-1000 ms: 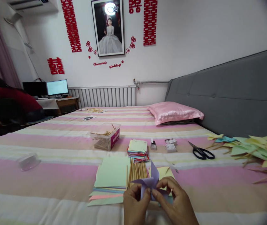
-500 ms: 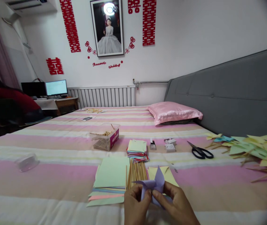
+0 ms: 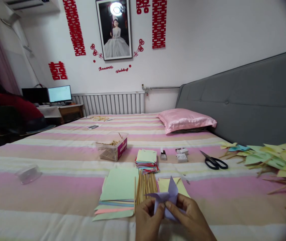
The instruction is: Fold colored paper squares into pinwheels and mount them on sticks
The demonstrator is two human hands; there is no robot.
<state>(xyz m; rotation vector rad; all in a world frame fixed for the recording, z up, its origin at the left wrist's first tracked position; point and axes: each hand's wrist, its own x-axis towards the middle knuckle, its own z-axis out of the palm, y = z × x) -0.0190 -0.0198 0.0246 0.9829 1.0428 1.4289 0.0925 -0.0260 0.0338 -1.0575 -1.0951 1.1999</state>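
Both my hands pinch a folded purple paper piece low in the middle of the view, above the striped bed. My left hand grips its left side with thumb and fingers closed. My right hand presses its right side, fingers curled over the paper. One pointed flap stands up between them. Just beyond lie a bundle of thin wooden sticks, a stack of large coloured sheets to the left, and a yellow sheet under the purple piece.
Farther back on the bed sit a stack of small coloured squares, a clear box of sticks, small white boxes, black scissors and a clear lid. Finished paper pinwheels pile at right. A person in red is at far left.
My hands have turned the purple paper slightly; its upright flap has shifted right and my fingers have closed tighter on it. Nothing else on the bed has moved.
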